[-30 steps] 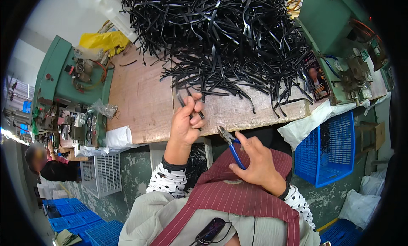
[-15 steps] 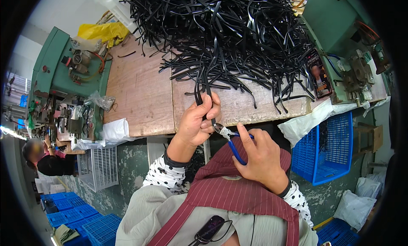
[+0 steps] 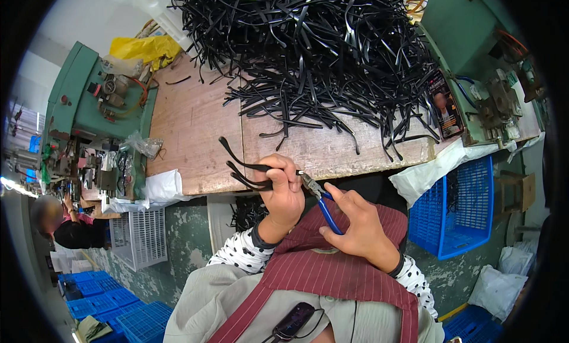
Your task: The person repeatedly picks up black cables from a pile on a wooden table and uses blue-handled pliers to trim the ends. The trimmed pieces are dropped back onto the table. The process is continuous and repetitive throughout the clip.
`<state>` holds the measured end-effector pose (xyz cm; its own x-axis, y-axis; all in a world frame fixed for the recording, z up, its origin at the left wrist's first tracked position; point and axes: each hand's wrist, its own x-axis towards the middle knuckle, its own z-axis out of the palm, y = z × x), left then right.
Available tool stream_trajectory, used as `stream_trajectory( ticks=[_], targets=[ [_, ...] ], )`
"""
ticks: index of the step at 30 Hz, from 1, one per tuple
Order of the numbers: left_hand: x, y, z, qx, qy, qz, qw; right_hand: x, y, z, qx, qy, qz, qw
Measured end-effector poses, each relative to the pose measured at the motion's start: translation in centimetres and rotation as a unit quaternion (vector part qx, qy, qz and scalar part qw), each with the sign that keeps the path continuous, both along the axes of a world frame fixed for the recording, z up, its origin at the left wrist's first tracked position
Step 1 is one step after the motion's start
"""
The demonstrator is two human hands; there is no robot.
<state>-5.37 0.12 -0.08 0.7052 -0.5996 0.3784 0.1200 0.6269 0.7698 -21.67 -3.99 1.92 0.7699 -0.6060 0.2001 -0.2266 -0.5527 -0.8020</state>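
Several black eyeglass temples (image 3: 252,166) are gripped in my left hand (image 3: 280,196), their curved ends sticking out to the left. Blue-handled cutting pliers (image 3: 329,216) rest in my right hand (image 3: 360,227), thumb and fingers around the grips. The plier jaws are beside the left fingertips, at the short ends of the temples; whether they touch a temple is too small to tell. Beyond both hands, a large heap of black temples (image 3: 320,64) covers the far part of the wooden table (image 3: 195,130).
Green machines stand at the left (image 3: 77,106) and right (image 3: 459,35). Below the table are a blue crate (image 3: 438,224) on the right and a white crate (image 3: 148,236) on the left. A yellow bag (image 3: 139,48) lies at the back left. Another person (image 3: 77,230) sits far left.
My left hand has turned and come away from the heap, so the temples that pointed up toward it now point left. The right hand and pliers have shifted slightly down.
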Motion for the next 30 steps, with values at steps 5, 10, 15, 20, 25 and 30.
stream_trajectory(
  ticks=[5, 10, 15, 20, 25, 30],
  targets=[
    [-0.2, -0.3, -0.9, 0.017, -0.155, 0.084, 0.984, -0.1, -0.3, 0.5, 0.041, 0.019, 0.02, 0.999],
    [-0.3, 0.2, 0.5, 0.079, 0.056, 0.003, 0.995, -0.4, -0.2, 0.0, 0.106, 0.031, 0.023, 0.994],
    [2.0, -0.7, -1.0, 0.137, 0.062, 0.0, 0.989, -0.2, -0.2, 0.0, 0.126, 0.053, 0.001, 0.991],
    [8.2, -3.6, -3.4, 0.373, -0.413, 0.241, 0.795, -0.6, 0.1, -0.3, 0.112, 0.065, -0.008, 0.992],
    [9.7, -7.4, -2.0, 0.598, -0.399, 0.162, 0.676, -0.5, 0.1, -0.4, 0.107, 0.076, -0.006, 0.991],
    [11.9, -9.7, -3.5, 0.541, -0.336, 0.231, 0.736, -0.7, 0.2, -0.3, 0.095, 0.079, -0.007, 0.992]
  ],
)
